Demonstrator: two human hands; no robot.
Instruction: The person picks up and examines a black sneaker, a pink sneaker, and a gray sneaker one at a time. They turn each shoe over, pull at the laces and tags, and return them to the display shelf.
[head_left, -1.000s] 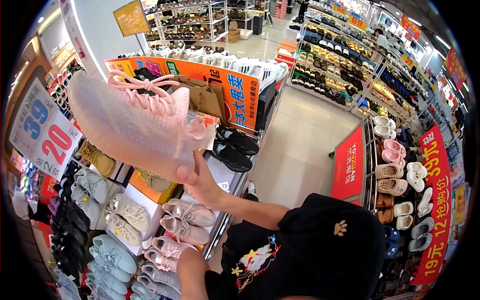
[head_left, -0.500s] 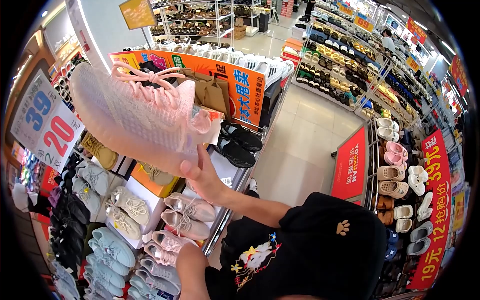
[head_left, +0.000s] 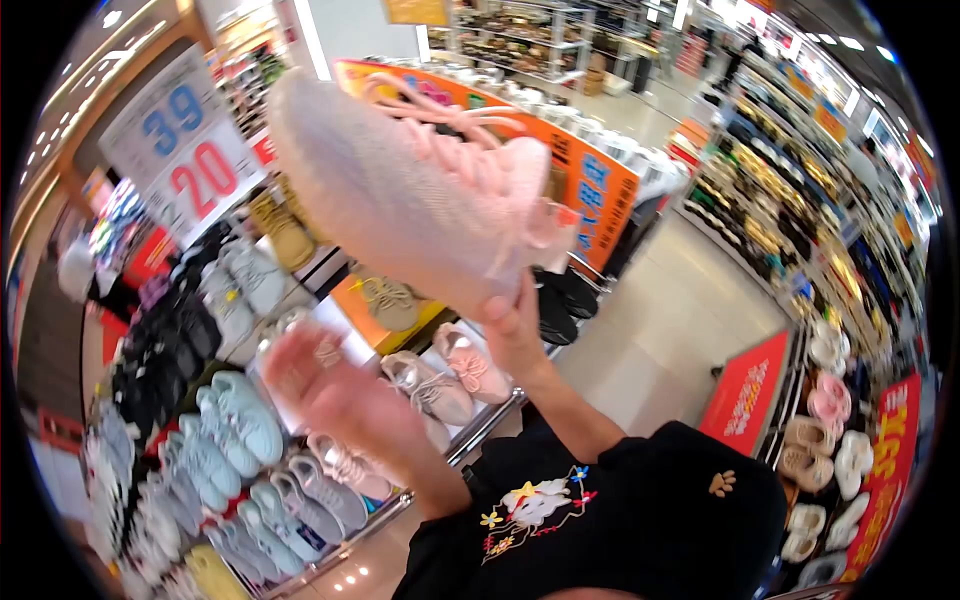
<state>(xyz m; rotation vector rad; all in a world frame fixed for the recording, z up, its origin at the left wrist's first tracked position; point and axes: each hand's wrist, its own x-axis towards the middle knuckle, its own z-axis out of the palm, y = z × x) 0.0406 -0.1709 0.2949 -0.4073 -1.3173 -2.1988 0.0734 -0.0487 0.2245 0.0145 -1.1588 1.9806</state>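
A pale pink sneaker (head_left: pixel 410 190) with pink laces is raised over the shoe display, toe up to the left, its side toward me. My right hand (head_left: pixel 512 325) is closed on its heel end, thumb on the near side. My left hand (head_left: pixel 350 385) hangs below the sneaker, blurred by motion, fingers stretched out and holding nothing. It is apart from the sneaker. Beneath the hands, a pink sneaker (head_left: pixel 472 365) and a greyish-pink sneaker (head_left: pixel 428 388) stand on the display.
Light blue sneakers (head_left: pixel 235 425) and black shoes (head_left: pixel 165 355) fill the left side. A price sign (head_left: pixel 185 150) stands behind them. An orange banner (head_left: pixel 600 205) borders the far side. A red sign (head_left: pixel 745 395) and another shoe rack (head_left: pixel 810 450) stand right of the aisle.
My left hand has come up from the lower edge over the display, its fingers now showing. The view has shifted, and the sneaker in my right hand appears further right.
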